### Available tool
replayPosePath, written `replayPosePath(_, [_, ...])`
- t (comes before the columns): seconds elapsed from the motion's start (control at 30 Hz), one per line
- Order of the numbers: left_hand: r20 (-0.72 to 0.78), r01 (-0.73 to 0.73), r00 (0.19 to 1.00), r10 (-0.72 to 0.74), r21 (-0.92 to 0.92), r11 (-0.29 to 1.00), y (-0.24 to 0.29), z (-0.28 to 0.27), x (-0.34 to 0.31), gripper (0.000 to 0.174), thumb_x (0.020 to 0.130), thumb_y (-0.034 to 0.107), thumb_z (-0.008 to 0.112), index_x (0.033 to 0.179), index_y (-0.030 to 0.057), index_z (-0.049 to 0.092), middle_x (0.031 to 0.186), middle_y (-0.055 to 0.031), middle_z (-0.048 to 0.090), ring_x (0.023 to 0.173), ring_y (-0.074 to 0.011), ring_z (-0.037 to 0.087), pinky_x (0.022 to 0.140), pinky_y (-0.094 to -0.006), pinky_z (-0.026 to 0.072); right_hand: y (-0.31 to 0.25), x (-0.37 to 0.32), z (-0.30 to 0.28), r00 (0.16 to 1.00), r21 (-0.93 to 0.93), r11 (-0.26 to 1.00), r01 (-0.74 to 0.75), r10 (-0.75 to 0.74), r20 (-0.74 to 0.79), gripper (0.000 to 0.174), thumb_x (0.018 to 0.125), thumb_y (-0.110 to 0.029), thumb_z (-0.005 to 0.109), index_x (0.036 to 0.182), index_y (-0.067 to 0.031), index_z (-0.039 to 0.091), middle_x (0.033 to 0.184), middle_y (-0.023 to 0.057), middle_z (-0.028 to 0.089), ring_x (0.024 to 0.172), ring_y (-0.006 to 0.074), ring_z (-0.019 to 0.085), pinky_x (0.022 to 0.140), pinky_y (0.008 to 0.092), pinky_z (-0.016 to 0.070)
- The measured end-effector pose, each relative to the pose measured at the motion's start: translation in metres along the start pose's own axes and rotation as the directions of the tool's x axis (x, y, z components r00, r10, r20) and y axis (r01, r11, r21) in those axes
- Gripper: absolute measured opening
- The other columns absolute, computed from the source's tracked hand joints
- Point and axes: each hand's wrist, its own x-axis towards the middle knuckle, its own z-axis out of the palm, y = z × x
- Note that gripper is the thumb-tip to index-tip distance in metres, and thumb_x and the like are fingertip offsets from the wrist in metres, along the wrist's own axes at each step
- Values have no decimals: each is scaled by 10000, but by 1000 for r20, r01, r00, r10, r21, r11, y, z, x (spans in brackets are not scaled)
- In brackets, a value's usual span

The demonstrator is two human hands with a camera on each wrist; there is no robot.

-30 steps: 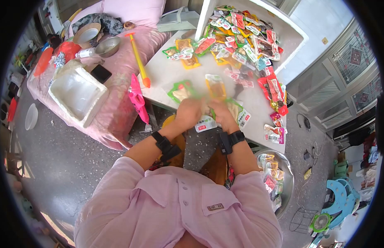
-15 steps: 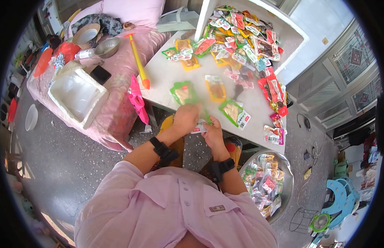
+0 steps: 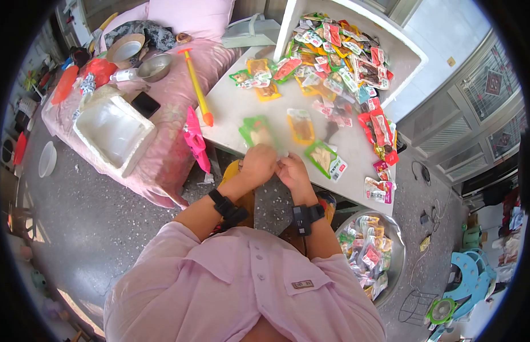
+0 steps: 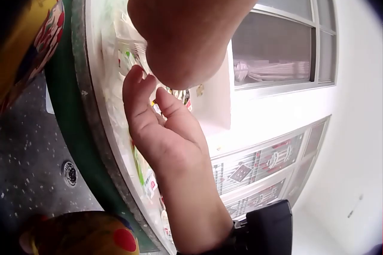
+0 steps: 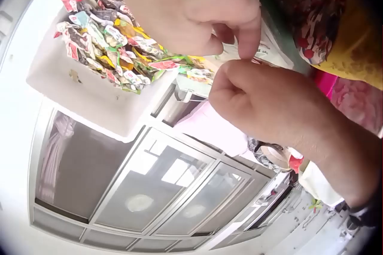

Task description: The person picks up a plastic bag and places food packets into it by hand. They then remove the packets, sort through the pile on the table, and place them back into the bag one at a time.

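Note:
My left hand (image 3: 258,164) and right hand (image 3: 294,172) meet at the table's near edge, fingertips almost together. Both have curled fingers and pinch clear, hazy plastic, seemingly a bag (image 4: 121,32), mostly hidden by the hands. Its haze lies over a green-edged food packet (image 3: 256,130) just beyond the left hand. In the right wrist view the left hand (image 5: 272,96) is curled tight against the fingertips of the right hand (image 5: 194,16). Past them lie a yellow-edged packet (image 3: 301,126) and, near the right hand, another green-edged packet (image 3: 322,158) with a white label.
A white foam box (image 3: 407,60) heaped with packets lies at the table's far end. Red packets (image 3: 380,128) line the right edge. A metal basin (image 3: 397,228) of packets stands low at right. Left, a bed (image 3: 179,148) bears an open foam box (image 3: 114,128) and a yellow-handled tool (image 3: 197,85).
The right hand drew back from the green-edged packet at right to the left hand's side. The white-labelled packet between the hands is now out of sight. The view shifted slightly.

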Motion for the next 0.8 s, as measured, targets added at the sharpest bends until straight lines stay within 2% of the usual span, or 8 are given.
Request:
replayPosePath(0.23, [-32, -25, 999, 24, -29, 999, -4, 8, -2, 81, 649, 95, 523, 710, 45, 504, 793, -100, 534, 797, -278, 502, 664, -382, 400, 9, 11, 1, 993, 37, 996, 85, -87, 74, 79, 742, 35, 436, 796, -7, 476, 760, 78, 512, 718, 185, 537, 634, 316, 459])
replayPosePath(0.33, [-33, -26, 999, 26, 9, 1000, -8, 11, -9, 97, 633, 96, 539, 715, 51, 511, 806, -82, 538, 824, -264, 504, 676, -372, 401, 7, 11, -1, 987, -77, 995, 69, -57, 150, 93, 742, 6, 449, 821, -15, 493, 780, 84, 520, 725, 190, 537, 633, 306, 455])
replayPosePath(0.37, [-36, -43, 998, 44, 23, 999, -10, 10, -14, 107, 626, 96, 545, 720, 54, 513, 812, -76, 538, 835, -258, 504, 684, -369, 400, 5, 8, -2, 998, -266, 961, 69, -65, 26, 104, 738, -7, 460, 836, -14, 495, 783, 87, 524, 727, 190, 537, 634, 304, 450])
replayPosePath(0.43, [-31, -77, 996, 79, 59, 995, -13, 11, -21, 139, 611, 101, 562, 736, 60, 519, 833, -68, 535, 866, -252, 497, 709, -369, 392, -6, -5, 8, 968, -600, 800, -9, -144, -207, 139, 730, -32, 480, 866, -12, 499, 790, 95, 532, 731, 191, 536, 635, 298, 440])
replayPosePath(0.53, [-13, -103, 994, 105, 94, 990, -13, 9, -33, 218, 587, 119, 595, 789, 71, 528, 892, -72, 520, 923, -254, 474, 757, -381, 372, -4, 2, -19, 812, -943, 199, 268, -573, 110, 185, 704, -39, 490, 881, 14, 482, 808, 142, 552, 711, 243, 536, 629, 310, 430])
replayPosePath(0.63, [-28, -108, 993, 111, 89, 990, -10, 4, -39, 325, 568, 136, 620, 873, 81, 522, 963, -88, 492, 965, -266, 450, 791, -399, 350, -9, 6, -20, 688, -883, 15, 469, -633, 355, 227, 705, -46, 479, 923, 16, 470, 826, 187, 545, 721, 307, 537, 641, 342, 428])
replayPosePath(0.73, [-78, -110, 990, 119, 110, 988, -13, 2, -45, 402, 564, 142, 624, 946, 99, 507, 989, -96, 478, 965, -271, 443, 788, -407, 346, -8, 19, -29, 825, -919, 132, 370, -502, 260, 216, 709, -53, 479, 918, -4, 486, 837, 189, 548, 752, 342, 535, 660, 351, 426])
replayPosePath(0.8, [-110, -84, 989, 100, 140, 987, -17, 1, -48, 429, 574, 130, 608, 989, 122, 501, 969, -90, 489, 927, -265, 452, 758, -400, 355, -13, 26, -28, 817, -931, 43, 363, -496, 295, 194, 708, -52, 480, 897, -16, 506, 832, 185, 550, 780, 328, 538, 674, 347, 424])
